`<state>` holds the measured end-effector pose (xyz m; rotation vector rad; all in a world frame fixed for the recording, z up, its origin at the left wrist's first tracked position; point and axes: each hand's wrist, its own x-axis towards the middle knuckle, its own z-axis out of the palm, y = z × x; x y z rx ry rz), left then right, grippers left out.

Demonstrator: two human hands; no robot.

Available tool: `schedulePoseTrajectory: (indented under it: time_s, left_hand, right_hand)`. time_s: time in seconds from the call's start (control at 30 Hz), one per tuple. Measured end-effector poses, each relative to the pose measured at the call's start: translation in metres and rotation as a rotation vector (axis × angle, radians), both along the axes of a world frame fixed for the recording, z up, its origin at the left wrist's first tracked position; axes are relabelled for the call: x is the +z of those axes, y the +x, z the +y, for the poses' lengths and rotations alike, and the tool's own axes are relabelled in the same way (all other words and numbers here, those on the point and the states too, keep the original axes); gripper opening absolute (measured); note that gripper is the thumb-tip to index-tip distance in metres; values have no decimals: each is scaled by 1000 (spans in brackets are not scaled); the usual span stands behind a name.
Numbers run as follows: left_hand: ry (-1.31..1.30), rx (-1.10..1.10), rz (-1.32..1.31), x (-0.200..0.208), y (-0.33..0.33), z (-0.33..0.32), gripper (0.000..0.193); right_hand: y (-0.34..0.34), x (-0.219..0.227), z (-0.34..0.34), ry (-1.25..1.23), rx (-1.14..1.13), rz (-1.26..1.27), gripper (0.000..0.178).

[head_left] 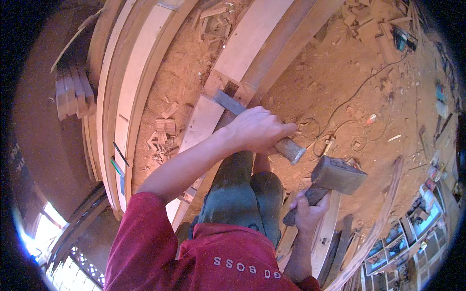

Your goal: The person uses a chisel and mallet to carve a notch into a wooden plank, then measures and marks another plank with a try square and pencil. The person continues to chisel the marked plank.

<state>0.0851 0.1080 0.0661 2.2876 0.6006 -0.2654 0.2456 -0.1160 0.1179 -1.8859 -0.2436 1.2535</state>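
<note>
My left hand (257, 130) is wrapped round a chisel (229, 103) in the middle of the view. The chisel's broad blade slants up and left, its tip beside a dark square recess (231, 87) in a pale wooden beam (257, 36). The butt of its handle sticks out below my fingers. Lower right, my right hand (311, 211) grips a mallet (339, 174) by its short dark handle. The mallet's blocky head is up, to the right of the chisel's butt and apart from it. Whether the blade touches the wood I cannot tell.
Several long boards (141, 63) lie to the left, with a green-handled tool (116, 166) on them. Wood offcuts (165, 128) and shavings litter the floor. A dark cable (357, 92) runs across the right side. A compartmented rack (395, 245) stands at the lower right.
</note>
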Motion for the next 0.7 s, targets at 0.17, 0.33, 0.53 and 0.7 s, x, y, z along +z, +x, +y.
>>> schedulePoseTrajectory:
  time_s: [0.17, 0.33, 0.53, 0.7]
  left_hand:
    - [129, 162, 215, 12, -44, 44, 45]
    - [384, 830, -147, 62, -134, 56, 41]
    - [153, 1254, -61, 40, -202, -52, 39]
    - [313, 1151, 269, 33, -201, -148, 40]
  right_hand:
    - [20, -11, -2, 49, 31, -35, 33]
    - [28, -12, 20, -121, 161, -84, 35]
    - [28, -24, 146, 285, 663, -498, 37]
    - [17, -31, 250, 485, 977, -595, 38]
